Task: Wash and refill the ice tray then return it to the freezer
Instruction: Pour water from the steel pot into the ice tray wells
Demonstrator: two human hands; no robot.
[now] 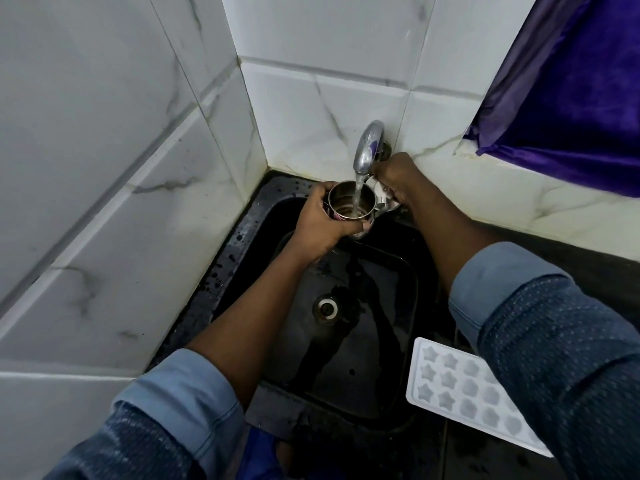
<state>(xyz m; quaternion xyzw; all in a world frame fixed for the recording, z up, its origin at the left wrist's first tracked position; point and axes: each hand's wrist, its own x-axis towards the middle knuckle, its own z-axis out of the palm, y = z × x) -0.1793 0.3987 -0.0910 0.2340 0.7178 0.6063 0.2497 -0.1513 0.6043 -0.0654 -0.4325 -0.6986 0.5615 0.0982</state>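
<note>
My left hand (323,221) grips a steel cup (350,206) and holds it upright under the chrome tap (369,147). A stream of water runs from the spout into the cup. My right hand (394,178) grips the tap's lever handle (386,199) beside the spout. A white ice tray (457,386) with star-shaped cells lies flat on the dark counter at the lower right of the sink, partly hidden by my right sleeve. Its cells look empty.
The black sink (242,237) sits in a corner of white marbled wall tiles, its drain (326,308) near the middle and its bottom wet. A purple curtain (571,98) hangs at the upper right over a tiled ledge.
</note>
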